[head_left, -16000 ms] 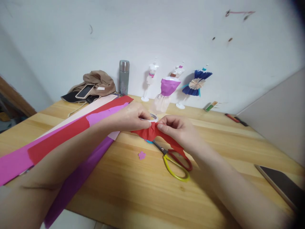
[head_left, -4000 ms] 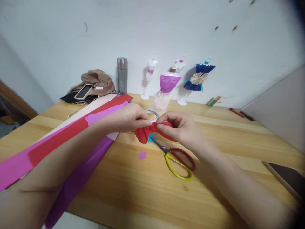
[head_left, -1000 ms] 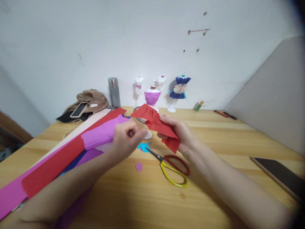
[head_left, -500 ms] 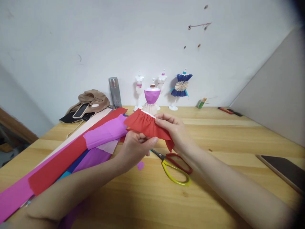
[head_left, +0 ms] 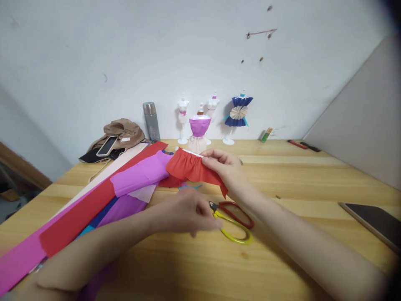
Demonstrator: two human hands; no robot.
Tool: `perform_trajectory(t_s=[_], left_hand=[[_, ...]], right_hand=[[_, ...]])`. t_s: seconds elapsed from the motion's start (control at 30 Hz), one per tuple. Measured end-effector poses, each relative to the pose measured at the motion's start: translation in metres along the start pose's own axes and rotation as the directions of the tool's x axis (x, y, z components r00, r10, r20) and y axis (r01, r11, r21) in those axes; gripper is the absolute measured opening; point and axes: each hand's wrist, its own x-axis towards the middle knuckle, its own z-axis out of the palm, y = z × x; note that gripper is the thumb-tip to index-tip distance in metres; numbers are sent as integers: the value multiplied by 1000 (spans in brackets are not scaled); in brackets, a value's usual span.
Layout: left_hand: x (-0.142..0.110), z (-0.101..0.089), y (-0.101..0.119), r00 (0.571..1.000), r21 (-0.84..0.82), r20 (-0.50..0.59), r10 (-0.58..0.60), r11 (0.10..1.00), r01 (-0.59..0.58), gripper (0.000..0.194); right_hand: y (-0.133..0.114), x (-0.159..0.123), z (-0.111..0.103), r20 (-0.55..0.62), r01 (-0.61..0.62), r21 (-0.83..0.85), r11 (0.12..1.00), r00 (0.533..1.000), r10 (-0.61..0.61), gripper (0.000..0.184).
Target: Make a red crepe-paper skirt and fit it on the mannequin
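Observation:
My right hand [head_left: 226,168] pinches a strip of red crepe paper [head_left: 191,168] between thumb and fingers, holding it above the table. White tape runs along its gathered top edge, and the lower edge flares into a ruffle. Below it, my left hand [head_left: 189,211] is smeared by motion, its thumb pointing at the scissors [head_left: 233,230]. These have one yellow and one red handle, and their blades are hidden behind the left hand. A scrap of light blue paper [head_left: 194,187] shows just above that hand.
Long strips of purple crepe paper [head_left: 140,170] and red crepe paper [head_left: 75,215] lie at left. Behind stand a dress form in purple [head_left: 200,127], one in navy [head_left: 239,113] and a flask [head_left: 151,121]. A dark tablet-like device [head_left: 372,223] lies at right.
The red strip went from both hands' pinch to my right hand alone, its taped edge now showing. In the last half second my left hand left the strip and moved down toward the scissors.

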Motion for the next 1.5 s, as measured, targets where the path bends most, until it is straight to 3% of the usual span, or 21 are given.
perform_trajectory(t_s=[0.07, 0.1, 0.17, 0.2, 0.23, 0.27, 0.3, 0.33, 0.37, 0.43, 0.5, 0.67, 0.83, 1.0, 1.3, 1.4, 1.5], left_hand=[[-14, -2, 11, 986, 85, 155, 66, 993, -80, 27], [-20, -5, 16, 982, 89, 169, 83, 991, -99, 27], [-28, -17, 23, 968, 213, -71, 242, 952, -222, 23], [-30, -26, 25, 906, 314, -259, 336, 916, -250, 24], [-30, -36, 24, 778, 452, -422, 465, 852, -264, 24], [-29, -47, 22, 665, 583, -489, 564, 779, -232, 20], [-26, -57, 18, 595, 673, -502, 628, 715, -186, 15], [-23, -65, 13, 560, 742, -457, 691, 644, -189, 15], [-20, -72, 8, 555, 780, -423, 716, 599, -179, 19], [-12, -79, -1, 584, 811, -365, 725, 556, -183, 25], [-6, -78, -7, 629, 800, -344, 697, 568, -192, 26], [2, -68, -9, 748, 704, -337, 572, 680, -202, 32], [1, -67, -4, 803, 654, -307, 511, 726, -213, 38], [-6, -74, 6, 920, 492, -249, 302, 858, -148, 44], [0, -72, 1, 949, 412, -248, 197, 907, -80, 36], [-1, -73, -1, 939, 416, -279, 201, 907, -71, 34], [-2, -74, -2, 921, 459, -318, 224, 886, -57, 31]], right_hand=[[1, 1, -1, 0, 3, -34, 999, 1000, -3, 17], [2, 1, -1, 4, 10, -66, 998, 1000, -10, 17], [3, 0, -2, 16, 48, -154, 987, 999, -47, 18], [3, -1, -2, 27, 78, -203, 976, 997, -74, 18], [4, -2, -1, 44, 107, -245, 964, 994, -99, 18], [3, -3, -1, 64, 133, -280, 951, 991, -119, 18], [3, -3, 0, 85, 154, -309, 938, 987, -134, 18], [2, -4, 1, 106, 172, -334, 927, 984, -144, 17], [2, -5, 2, 125, 185, -357, 916, 981, -149, 17], [0, -7, 4, 158, 200, -400, 894, 976, -148, 17], [-1, -9, 6, 186, 207, -433, 877, 973, -138, 16], [-1, -15, 9, 238, 210, -463, 861, 965, -108, 14], [0, -16, 11, 247, 221, -459, 860, 962, -115, 13], [2, -15, 11, 254, 195, -467, 862, 964, -80, 14], [9, -11, 8, 271, 220, -468, 856, 958, -99, 15], [9, -9, 7, 321, 238, -414, 879, 941, -104, 15], [8, -10, 7, 350, 191, -425, 885, 936, -34, 27]])
